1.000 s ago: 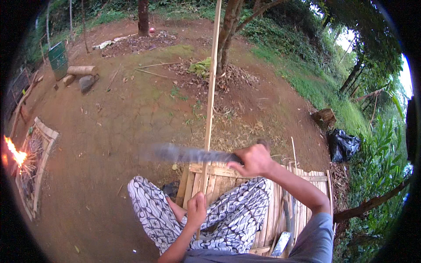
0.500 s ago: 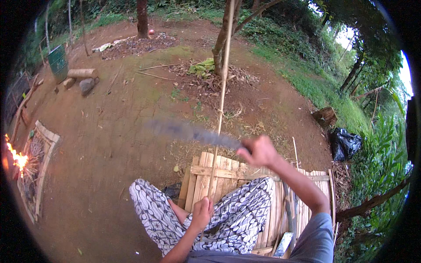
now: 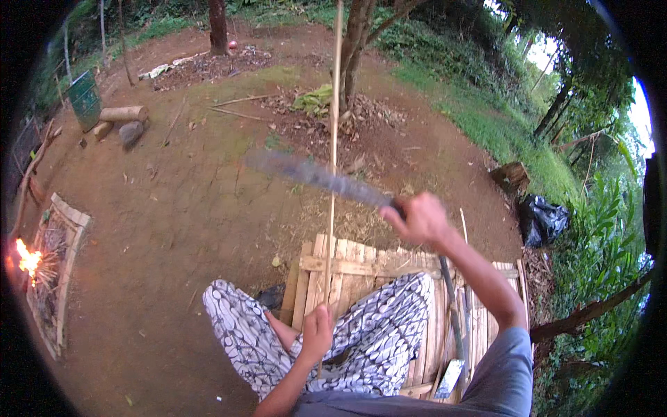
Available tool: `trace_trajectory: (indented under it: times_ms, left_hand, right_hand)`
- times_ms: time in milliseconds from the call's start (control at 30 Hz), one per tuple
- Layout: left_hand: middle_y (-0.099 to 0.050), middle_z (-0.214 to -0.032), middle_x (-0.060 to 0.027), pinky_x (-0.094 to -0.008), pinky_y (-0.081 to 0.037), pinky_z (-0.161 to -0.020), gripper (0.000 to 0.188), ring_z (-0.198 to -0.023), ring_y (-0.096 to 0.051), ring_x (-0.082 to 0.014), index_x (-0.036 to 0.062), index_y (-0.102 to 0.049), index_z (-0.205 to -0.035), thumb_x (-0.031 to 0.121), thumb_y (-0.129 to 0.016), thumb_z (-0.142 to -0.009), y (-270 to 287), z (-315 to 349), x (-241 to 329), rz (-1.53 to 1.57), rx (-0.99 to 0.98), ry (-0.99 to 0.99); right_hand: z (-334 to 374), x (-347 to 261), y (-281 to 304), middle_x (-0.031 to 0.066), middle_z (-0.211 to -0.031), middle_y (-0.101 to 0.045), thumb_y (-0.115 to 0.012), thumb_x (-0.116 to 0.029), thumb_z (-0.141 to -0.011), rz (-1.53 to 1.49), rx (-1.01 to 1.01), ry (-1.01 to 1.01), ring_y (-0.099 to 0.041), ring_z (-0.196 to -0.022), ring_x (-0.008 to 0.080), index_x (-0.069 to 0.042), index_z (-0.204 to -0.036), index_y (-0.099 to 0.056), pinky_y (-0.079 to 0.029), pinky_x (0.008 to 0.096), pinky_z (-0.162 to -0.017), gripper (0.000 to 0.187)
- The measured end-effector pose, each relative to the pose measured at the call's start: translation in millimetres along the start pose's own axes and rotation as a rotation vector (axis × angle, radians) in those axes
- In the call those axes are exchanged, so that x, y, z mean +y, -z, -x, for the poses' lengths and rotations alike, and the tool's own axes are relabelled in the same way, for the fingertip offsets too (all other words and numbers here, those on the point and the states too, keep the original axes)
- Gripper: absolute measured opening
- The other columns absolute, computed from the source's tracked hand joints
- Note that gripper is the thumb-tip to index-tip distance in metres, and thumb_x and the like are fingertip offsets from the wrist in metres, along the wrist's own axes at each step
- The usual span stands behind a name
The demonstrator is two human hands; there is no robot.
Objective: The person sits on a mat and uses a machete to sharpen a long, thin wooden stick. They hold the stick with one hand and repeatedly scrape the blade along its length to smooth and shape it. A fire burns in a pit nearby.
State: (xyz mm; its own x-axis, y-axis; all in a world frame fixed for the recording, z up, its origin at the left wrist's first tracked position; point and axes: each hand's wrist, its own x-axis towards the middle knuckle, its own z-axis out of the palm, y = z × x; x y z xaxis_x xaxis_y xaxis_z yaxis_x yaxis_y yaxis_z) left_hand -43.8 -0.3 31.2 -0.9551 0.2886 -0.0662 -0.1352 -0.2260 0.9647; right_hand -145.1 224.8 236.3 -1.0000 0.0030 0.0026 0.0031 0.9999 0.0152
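My right hand (image 3: 421, 217) is closed round the handle of a machete (image 3: 332, 183). Its long dark blade, blurred by motion, points to the left and crosses in front of a long, thin, pale pole (image 3: 333, 125). My left hand (image 3: 318, 332) grips that pole low down, above my lap. From there the pole slants up and away past the top edge of the picture. Whether the blade touches it I cannot tell. My crossed legs in patterned black-and-white trousers (image 3: 243, 340) rest on a platform of split bamboo slats (image 3: 347, 264).
A fire (image 3: 29, 258) burns at the far left inside a pale frame (image 3: 73, 212). Beside my right arm, a dark stick (image 3: 453, 313) lies on the slats. Further right are a black plastic bag (image 3: 543, 221) and a tree stump (image 3: 511, 177). Trees stand ahead.
The machete and my right hand have risen slightly. The pole's upper end has swung left and its side twig no longer shows. My left hand still grips low on the pole.
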Motion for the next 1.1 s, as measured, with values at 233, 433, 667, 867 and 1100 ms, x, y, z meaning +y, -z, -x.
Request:
trace_trajectory:
  times_ms: [233,433,667,867,1100]
  left_hand:
    - [-0.043,-0.055,-0.0035,-0.0299,-0.034,-0.048,0.04,-0.052,-0.042,-0.0112,0.0018,-0.044,-0.069,0.026,-0.034,-0.099,-12.6,6.2,-27.6,-0.169,-0.069,0.012]
    - [-0.045,-0.054,-0.0043,-0.0306,-0.035,-0.047,0.041,-0.05,-0.044,-0.0119,0.0014,-0.045,-0.067,0.025,-0.034,-0.099,-13.1,14.1,-4.7,-0.165,-0.016,-0.091]
    - [-0.036,-0.054,0.0008,-0.0272,-0.03,-0.046,0.042,-0.05,-0.036,-0.0085,0.0044,-0.039,-0.063,0.026,-0.033,-0.099,-12.9,18.0,12.8,-0.09,-0.047,-0.105]
    - [-0.041,-0.051,-0.0032,-0.0316,-0.032,-0.046,0.04,-0.046,-0.039,-0.0139,0.0034,-0.045,-0.064,0.024,-0.036,-0.097,-14.0,13.3,-10.9,-0.169,-0.058,-0.114]
    - [-0.042,-0.052,-0.0033,-0.0317,-0.034,-0.047,0.039,-0.05,-0.042,-0.0112,0.0027,-0.045,-0.066,0.026,-0.038,-0.096,-22.6,12.4,-11.0,-0.24,-0.038,-0.238]
  right_hand:
    - [30.5,-12.0,-41.8,-0.0009,-0.044,-0.043,-0.046,-0.061,-0.084,0.219,0.324,0.885,-0.051,-0.042,0.0183,-0.013,-0.065,-0.058,-0.044,0.0357,-0.041,0.053]
    - [-24.7,76.4,24.8,0.0049,-0.054,-0.059,-0.043,-0.069,-0.081,0.219,0.459,0.035,-0.058,-0.046,0.021,-0.014,-0.068,-0.065,-0.046,0.0367,-0.043,0.06]
    - [26.9,6.3,-20.4,0.0055,-0.047,-0.05,-0.04,-0.07,-0.082,0.147,0.244,0.508,-0.051,-0.039,0.0187,-0.01,-0.078,-0.063,-0.045,0.035,-0.04,0.065]
    - [20.7,7.8,-2.4,-0.0007,-0.05,-0.05,-0.049,-0.065,-0.078,0.377,0.408,0.805,-0.053,-0.047,0.0161,-0.016,-0.068,-0.061,-0.036,0.0503,-0.074,0.052]
    - [-17.8,76.7,91.5,0.0096,-0.058,-0.06,-0.05,-0.056,-0.083,0.411,0.556,0.083,-0.057,-0.047,0.0248,-0.014,-0.075,-0.063,-0.046,0.0394,-0.047,0.045]
